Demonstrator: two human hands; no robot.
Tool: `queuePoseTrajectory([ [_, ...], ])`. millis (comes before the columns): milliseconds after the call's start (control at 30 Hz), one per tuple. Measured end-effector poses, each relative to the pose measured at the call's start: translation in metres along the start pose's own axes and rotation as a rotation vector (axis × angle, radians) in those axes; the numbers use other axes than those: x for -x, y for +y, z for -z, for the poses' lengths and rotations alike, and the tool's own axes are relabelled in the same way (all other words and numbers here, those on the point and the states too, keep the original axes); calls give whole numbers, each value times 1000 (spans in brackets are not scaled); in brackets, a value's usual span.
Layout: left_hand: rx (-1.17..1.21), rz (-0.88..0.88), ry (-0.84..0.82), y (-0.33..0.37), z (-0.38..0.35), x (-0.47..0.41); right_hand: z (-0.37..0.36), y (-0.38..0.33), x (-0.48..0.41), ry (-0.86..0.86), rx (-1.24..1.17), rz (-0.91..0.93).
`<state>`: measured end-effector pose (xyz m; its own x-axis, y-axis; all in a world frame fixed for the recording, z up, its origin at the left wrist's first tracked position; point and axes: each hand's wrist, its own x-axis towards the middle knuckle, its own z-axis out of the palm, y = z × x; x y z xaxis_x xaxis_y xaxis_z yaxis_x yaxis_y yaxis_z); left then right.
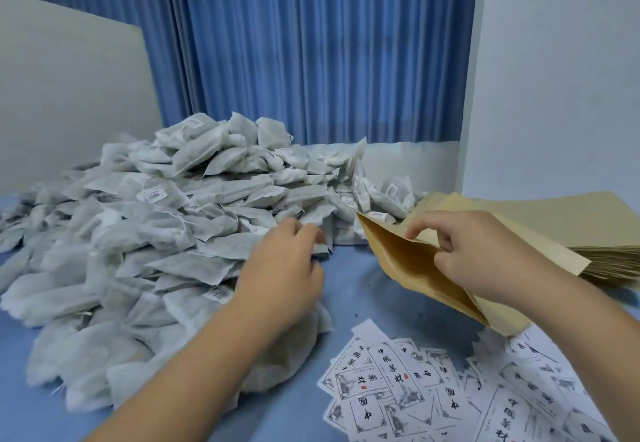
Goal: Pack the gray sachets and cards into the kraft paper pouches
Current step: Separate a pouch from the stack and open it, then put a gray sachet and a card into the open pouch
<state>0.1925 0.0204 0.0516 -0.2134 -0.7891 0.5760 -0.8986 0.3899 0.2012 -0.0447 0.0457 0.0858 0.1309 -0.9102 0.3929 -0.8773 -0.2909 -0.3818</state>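
Head view: the left hand [287,268] curls its fingers round a gray sachet [327,250] at the near edge of the sachet pile [156,234] on the blue tabletop [356,289]. The right hand [485,258] pinches the rim of a kraft pouch [405,261], holding its mouth open beside the pile. Printed cards [415,393] lie scattered nearer; a pouch stack [595,230] lies behind.

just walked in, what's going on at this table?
A person is packing by hand. The right hand pinches a kraft pouch at its top edge, holding its mouth open above the blue table. The part of the pouch's inside that shows is empty. The left hand reaches into the pile of gray sachets and appears to grip a gray sachet at the pile's near edge. Printed cards lie loose in front, and a stack of flat pouches sits to the right.
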Motion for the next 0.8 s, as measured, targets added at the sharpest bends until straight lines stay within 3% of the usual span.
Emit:
queuePoseTrajectory([
  [133,-491,-59,-103,-25,22,-18,-2,1,0,0,18,-6],
  [267,-795,-5,-324,-42,29,-32,-3,2,0,2,15,-13],
  [333,-798,51,-414,-48,27,-36,-3,3,-1,-3,18,-10],
  [433,-698,70,-355,-54,23,-39,-3,3,-2,-12,27,-4],
  [633,-795,-212,-304,-72,19,-40,-5,4,-3,-36,41,-7],
  [800,-828,-146,-434,-75,18,-58,-3,5,-2,-44,41,-5],
])
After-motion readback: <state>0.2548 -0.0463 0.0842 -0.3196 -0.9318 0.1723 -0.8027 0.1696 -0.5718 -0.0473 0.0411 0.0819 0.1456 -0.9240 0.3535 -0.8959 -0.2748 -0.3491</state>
